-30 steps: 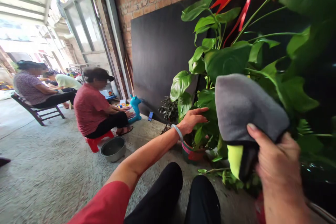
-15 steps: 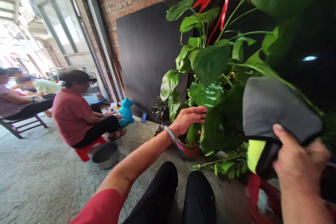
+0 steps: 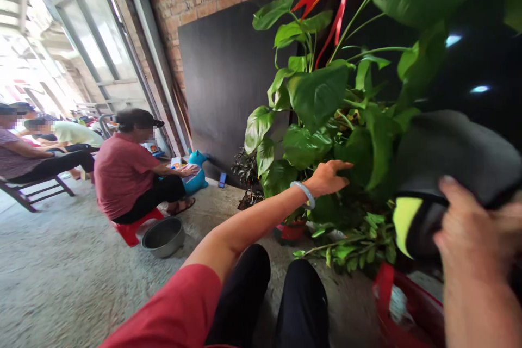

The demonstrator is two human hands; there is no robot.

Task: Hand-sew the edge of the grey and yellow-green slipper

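My right hand [image 3: 475, 234] is closed on a grey cloth piece [image 3: 457, 155] with black edging and a lime-green panel [image 3: 408, 223]. The thumb presses on its near side; the other fingers are blurred or hidden behind it. My left hand [image 3: 329, 178], with a pale bangle [image 3: 305, 194] at the wrist, reaches across in front of a big leafy plant [image 3: 318, 98]. It holds nothing: the index finger points right and the others are partly bent. Whether the hand touches the leaves, I cannot tell. Below my right hand, a red bag [image 3: 385, 304] has something whitish inside.
A person [image 3: 126, 174] in a red shirt sits on a red stool [image 3: 130, 231] to the left, beside a grey basin [image 3: 163, 237] and a blue animal-shaped toy [image 3: 196, 171]. Other people sit farther left. Low cut greenery [image 3: 354, 244] lies by the plant's pot [image 3: 290, 229].
My left hand has moved right, its fingers going from stretched flat to partly bent. My right hand has shifted slightly right with the grey cloth piece. The seated person's arm reaches farther forward.
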